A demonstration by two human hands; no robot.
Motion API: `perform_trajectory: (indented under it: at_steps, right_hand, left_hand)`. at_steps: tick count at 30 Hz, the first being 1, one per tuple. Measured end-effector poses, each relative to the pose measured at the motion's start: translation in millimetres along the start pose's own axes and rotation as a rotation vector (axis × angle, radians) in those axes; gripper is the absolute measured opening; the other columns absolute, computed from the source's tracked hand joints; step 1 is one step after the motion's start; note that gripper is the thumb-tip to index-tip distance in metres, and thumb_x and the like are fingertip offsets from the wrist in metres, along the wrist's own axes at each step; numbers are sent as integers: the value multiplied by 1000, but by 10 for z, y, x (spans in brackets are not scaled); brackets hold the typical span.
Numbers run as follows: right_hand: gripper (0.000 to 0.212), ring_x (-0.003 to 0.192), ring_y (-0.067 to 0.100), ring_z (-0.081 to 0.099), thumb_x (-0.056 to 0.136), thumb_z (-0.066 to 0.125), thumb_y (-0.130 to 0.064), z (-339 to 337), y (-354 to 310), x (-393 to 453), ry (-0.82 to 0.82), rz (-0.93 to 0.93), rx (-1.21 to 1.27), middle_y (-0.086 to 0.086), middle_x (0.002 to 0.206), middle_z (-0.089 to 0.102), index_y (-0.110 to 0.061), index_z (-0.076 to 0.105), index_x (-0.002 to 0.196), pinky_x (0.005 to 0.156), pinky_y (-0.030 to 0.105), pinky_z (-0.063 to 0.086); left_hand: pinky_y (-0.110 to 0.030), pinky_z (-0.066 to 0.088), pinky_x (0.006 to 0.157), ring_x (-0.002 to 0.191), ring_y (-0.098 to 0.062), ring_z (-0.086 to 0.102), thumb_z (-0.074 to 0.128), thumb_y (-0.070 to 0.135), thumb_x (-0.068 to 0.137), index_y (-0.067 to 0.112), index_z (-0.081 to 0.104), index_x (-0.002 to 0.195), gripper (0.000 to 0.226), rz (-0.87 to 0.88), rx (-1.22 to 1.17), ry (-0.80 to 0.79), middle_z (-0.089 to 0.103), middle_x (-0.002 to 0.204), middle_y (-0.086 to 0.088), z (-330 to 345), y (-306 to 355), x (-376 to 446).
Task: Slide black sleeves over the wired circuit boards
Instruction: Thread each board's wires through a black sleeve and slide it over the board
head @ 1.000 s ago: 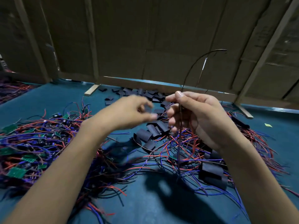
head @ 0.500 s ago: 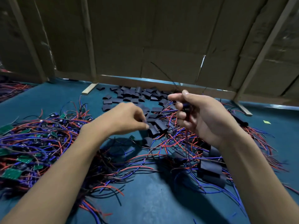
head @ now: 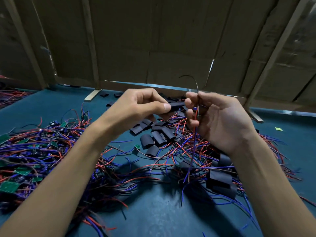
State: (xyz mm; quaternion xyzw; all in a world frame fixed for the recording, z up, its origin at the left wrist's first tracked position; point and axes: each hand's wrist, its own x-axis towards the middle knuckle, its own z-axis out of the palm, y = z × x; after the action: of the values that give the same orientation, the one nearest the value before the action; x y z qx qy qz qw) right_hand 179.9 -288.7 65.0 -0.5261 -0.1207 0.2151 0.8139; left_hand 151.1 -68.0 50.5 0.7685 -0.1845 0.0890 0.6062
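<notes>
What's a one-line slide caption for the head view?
Left hand pinches a black sleeve while right hand holds red and blue wires above a wire-strewn teal table.

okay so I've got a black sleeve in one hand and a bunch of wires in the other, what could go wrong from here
1. The wires pinched in the right hand hang down among the wire pile; lifting may drag others along.
2. The sleeve in the left hand looks flattened, so the board may catch at its mouth.
3. The board itself is hidden, so alignment is uncertain.

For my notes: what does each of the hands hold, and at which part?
The left hand pinches a black sleeve at its near end. The right hand grips a wire bundle near its upper end; any circuit board is hidden.
</notes>
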Motion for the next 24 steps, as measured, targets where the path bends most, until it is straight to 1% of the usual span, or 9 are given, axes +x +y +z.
perform_trajectory:
  at_steps: [3, 5, 7, 9, 12, 15, 18, 20, 24]
  right_hand:
    - [30, 48, 10, 33, 96, 56, -32, -41, 18, 17, -21, -75, -239, -5, 66, 49, -15, 80, 97, 42, 22, 19]
    - [30, 46, 9, 25, 95, 62, -40, -68, 30, 16, -7, -144, -414, -9, 58, 38, -17, 80, 102, 45, 24, 14]
    - [31, 46, 8, 21, 93, 66, -41, -78, 26, 11, 22, -208, -458, -11, 55, 30, -15, 80, 104, 44, 21, 14]
    - [31, 46, 9, 19, 91, 68, -40, -82, 2, 5, 54, -263, -425, -11, 54, 25, -13, 80, 101, 45, 23, 12]
    - [31, 45, 11, 18, 82, 70, -39, -94, -49, -10, 72, -326, -377, -10, 53, 23, -12, 80, 90, 49, 31, 9]
    - [31, 44, 11, 18, 77, 70, -39, -109, -87, -30, 63, -357, -338, -9, 51, 22, -11, 79, 84, 49, 31, 9]
    - [29, 44, 12, 17, 76, 69, -38, -107, -90, -41, 46, -355, -346, -9, 50, 22, -11, 79, 81, 47, 30, 11]
    - [27, 44, 12, 17, 77, 69, -36, -96, -80, -44, 47, -343, -377, -9, 50, 21, -11, 79, 81, 48, 30, 11]
    - [25, 45, 12, 17, 84, 63, -30, -76, -71, -50, 67, -337, -353, -8, 51, 20, -12, 78, 77, 49, 31, 10]
  left_hand:
    - [-25, 53, 72, 89, -15, 74, 73, 17, 89, 9, 70, 101, 15, 61, 27, 91, 78, 93, -5, -56, 17, -4]
    - [-23, 53, 73, 94, -14, 74, 72, 16, 91, 10, 68, 112, 22, 71, 43, 102, 78, 99, -3, -92, 28, -12]
    - [-22, 54, 76, 101, -15, 73, 69, 18, 94, 14, 67, 120, 27, 67, 57, 77, 77, 106, -1, -128, 25, -22]
    - [-23, 55, 77, 106, -16, 72, 65, 17, 96, 15, 64, 126, 30, 63, 54, 56, 76, 111, -1, -154, 7, -30]
    - [-25, 56, 80, 111, -17, 70, 60, 18, 99, 17, 61, 132, 33, 71, 11, 45, 75, 115, 0, -180, -23, -34]
    - [-29, 55, 84, 114, -20, 69, 60, 24, 97, 20, 60, 134, 37, 80, -64, 25, 74, 119, -2, -204, -40, -32]
    - [-22, 55, 81, 115, -20, 68, 60, 24, 96, 17, 61, 134, 38, 93, -76, 2, 73, 121, -2, -204, -54, -35]
    - [-21, 54, 81, 116, -19, 68, 59, 24, 96, 18, 61, 133, 37, 104, -64, -12, 73, 120, -1, -192, -59, -36]
    - [-34, 53, 88, 117, -21, 67, 58, 25, 97, 16, 60, 134, 38, 119, -70, -17, 72, 123, -2, -187, -48, -33]
